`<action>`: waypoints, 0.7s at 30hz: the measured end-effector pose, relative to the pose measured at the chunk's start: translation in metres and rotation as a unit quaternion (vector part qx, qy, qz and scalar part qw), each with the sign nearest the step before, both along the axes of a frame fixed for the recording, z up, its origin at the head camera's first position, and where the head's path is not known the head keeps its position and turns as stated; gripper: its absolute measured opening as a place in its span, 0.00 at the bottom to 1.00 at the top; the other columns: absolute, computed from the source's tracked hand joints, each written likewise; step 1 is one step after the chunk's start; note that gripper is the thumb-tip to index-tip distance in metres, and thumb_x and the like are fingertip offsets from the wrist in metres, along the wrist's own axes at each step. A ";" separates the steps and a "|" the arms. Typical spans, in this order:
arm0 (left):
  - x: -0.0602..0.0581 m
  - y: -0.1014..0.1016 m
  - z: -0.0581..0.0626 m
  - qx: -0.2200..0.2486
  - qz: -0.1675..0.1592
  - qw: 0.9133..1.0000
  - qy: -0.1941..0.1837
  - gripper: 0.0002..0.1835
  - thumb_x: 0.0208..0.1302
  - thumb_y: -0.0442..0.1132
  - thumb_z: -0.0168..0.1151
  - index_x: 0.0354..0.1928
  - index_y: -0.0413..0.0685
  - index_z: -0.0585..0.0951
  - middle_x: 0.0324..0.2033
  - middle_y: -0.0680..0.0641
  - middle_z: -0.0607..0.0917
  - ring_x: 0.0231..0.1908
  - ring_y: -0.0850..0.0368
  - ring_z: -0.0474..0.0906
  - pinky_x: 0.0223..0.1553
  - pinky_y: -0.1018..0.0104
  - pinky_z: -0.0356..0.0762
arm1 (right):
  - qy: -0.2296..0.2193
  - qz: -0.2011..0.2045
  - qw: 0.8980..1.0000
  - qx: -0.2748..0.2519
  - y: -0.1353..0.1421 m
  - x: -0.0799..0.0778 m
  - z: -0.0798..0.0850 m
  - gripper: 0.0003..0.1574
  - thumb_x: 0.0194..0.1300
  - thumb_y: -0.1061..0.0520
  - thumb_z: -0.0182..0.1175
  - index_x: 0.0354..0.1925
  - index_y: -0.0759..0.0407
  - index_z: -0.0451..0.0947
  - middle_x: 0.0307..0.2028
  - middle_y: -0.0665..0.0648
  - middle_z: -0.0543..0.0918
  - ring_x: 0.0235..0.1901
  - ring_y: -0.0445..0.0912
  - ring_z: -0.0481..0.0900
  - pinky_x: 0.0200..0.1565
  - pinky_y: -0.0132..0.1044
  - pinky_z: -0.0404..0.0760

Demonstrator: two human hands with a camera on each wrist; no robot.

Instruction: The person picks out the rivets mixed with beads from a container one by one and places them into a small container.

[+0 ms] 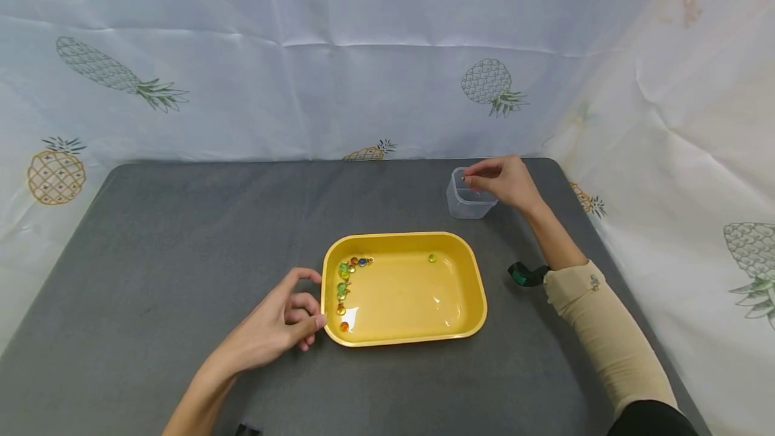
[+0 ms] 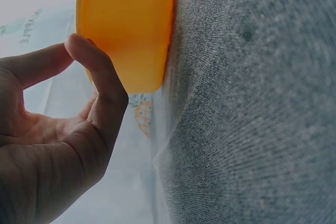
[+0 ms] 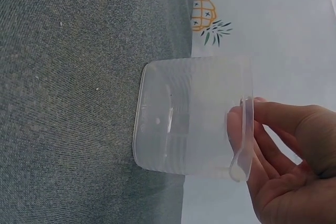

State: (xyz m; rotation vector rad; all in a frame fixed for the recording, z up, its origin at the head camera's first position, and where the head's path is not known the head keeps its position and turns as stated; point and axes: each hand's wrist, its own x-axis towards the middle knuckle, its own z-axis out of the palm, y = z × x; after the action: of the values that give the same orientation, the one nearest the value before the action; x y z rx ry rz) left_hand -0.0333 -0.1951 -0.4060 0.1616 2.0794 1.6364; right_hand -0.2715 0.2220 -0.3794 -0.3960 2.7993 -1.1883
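A shallow yellow tray lies on the table with several small glass beads, some with gold-coloured fittings, along its left side. My left hand holds the tray's left rim, thumb at the edge and fingers bent; the left wrist view shows a thumb tip right at the rim. My right hand is over the mouth of a clear plastic tub, pinching a tiny metallic piece mostly hidden by the fingertips. In the right wrist view the fingertips show through the tub's wall.
A single yellow-green bead sits apart at the tray's far right. A black and green strap-like device is at the right wrist. The grey tabletop ends at a pineapple-print curtain behind and at the right.
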 end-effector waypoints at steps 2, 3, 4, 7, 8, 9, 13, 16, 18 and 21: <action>0.000 0.000 0.000 -0.001 -0.001 1.000 0.000 0.35 0.75 0.35 0.68 0.73 0.40 0.58 0.36 0.38 0.84 0.27 0.56 0.82 0.31 0.62 0.85 | 0.005 0.001 1.000 0.002 0.000 0.000 0.000 0.12 0.75 0.59 0.70 0.53 0.62 0.90 0.51 0.66 0.92 0.37 0.30 0.86 0.45 0.26 0.87; 0.000 0.000 0.000 -0.001 -0.001 1.000 0.001 0.35 0.75 0.35 0.68 0.73 0.40 0.58 0.36 0.37 0.84 0.27 0.56 0.82 0.31 0.62 0.85 | 0.007 0.002 1.000 0.002 0.000 0.000 0.000 0.12 0.75 0.59 0.70 0.53 0.62 0.91 0.51 0.66 0.93 0.37 0.30 0.86 0.45 0.28 0.88; 0.000 0.000 0.000 -0.001 -0.001 1.000 0.001 0.35 0.75 0.35 0.68 0.73 0.40 0.58 0.36 0.37 0.84 0.27 0.56 0.82 0.31 0.62 0.85 | 0.010 0.004 1.000 0.002 0.000 0.000 0.000 0.12 0.75 0.59 0.70 0.53 0.62 0.91 0.50 0.67 0.92 0.37 0.31 0.86 0.46 0.30 0.89; 0.000 0.000 0.000 -0.001 -0.002 1.000 0.004 0.34 0.75 0.35 0.67 0.73 0.40 0.58 0.37 0.37 0.84 0.27 0.57 0.82 0.32 0.62 0.86 | 0.016 0.009 1.000 0.004 -0.001 0.000 -0.001 0.12 0.74 0.59 0.70 0.53 0.62 0.91 0.50 0.67 0.92 0.38 0.37 0.88 0.46 0.34 0.90; 0.001 0.000 0.001 -0.001 -0.001 1.000 0.003 0.35 0.75 0.35 0.67 0.73 0.40 0.58 0.37 0.37 0.84 0.27 0.57 0.82 0.32 0.62 0.86 | 0.015 0.011 1.000 0.004 -0.001 0.000 0.000 0.13 0.74 0.58 0.70 0.53 0.63 0.90 0.50 0.67 0.92 0.39 0.40 0.89 0.46 0.34 0.90; 0.000 0.000 0.001 -0.001 -0.001 1.000 0.003 0.35 0.75 0.35 0.68 0.73 0.40 0.58 0.37 0.37 0.84 0.27 0.57 0.82 0.32 0.62 0.86 | 0.013 0.013 1.000 0.004 -0.001 0.000 0.000 0.14 0.74 0.58 0.70 0.54 0.64 0.90 0.51 0.68 0.92 0.40 0.44 0.90 0.46 0.34 0.89; 0.000 0.000 0.000 -0.003 0.001 1.000 -0.003 0.35 0.75 0.35 0.68 0.73 0.40 0.58 0.37 0.38 0.84 0.27 0.56 0.82 0.32 0.62 0.86 | 0.008 0.016 1.000 0.008 -0.002 0.000 0.001 0.16 0.75 0.58 0.70 0.55 0.65 0.89 0.52 0.69 0.92 0.42 0.48 0.90 0.44 0.27 0.87; -0.001 0.000 0.000 -0.002 0.000 1.000 -0.005 0.35 0.75 0.35 0.68 0.74 0.40 0.58 0.37 0.38 0.84 0.27 0.56 0.82 0.32 0.62 0.86 | 0.009 0.016 1.000 0.009 -0.002 0.001 0.002 0.16 0.74 0.58 0.70 0.55 0.66 0.89 0.52 0.68 0.92 0.42 0.47 0.90 0.43 0.22 0.84; -0.001 0.000 -0.001 -0.001 0.001 1.000 -0.006 0.36 0.75 0.35 0.68 0.74 0.40 0.58 0.37 0.38 0.84 0.28 0.56 0.82 0.32 0.62 0.86 | 0.008 0.015 1.000 0.009 -0.002 0.001 0.001 0.16 0.74 0.59 0.70 0.55 0.66 0.89 0.52 0.68 0.92 0.44 0.50 0.90 0.43 0.20 0.82; -0.001 0.000 0.000 -0.001 0.000 1.000 -0.004 0.35 0.75 0.35 0.68 0.74 0.40 0.58 0.37 0.38 0.84 0.28 0.57 0.82 0.32 0.62 0.86 | 0.005 0.015 1.000 0.010 -0.002 0.001 0.002 0.15 0.75 0.59 0.70 0.55 0.66 0.89 0.52 0.68 0.92 0.46 0.55 0.91 0.44 0.21 0.83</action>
State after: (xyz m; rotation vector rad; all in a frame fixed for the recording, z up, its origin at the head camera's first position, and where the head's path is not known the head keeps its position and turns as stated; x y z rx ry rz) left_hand -0.0345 -0.1952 -0.4064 0.1544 2.0737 1.6324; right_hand -0.2700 0.2204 -0.3779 -0.4432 2.8011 -1.1553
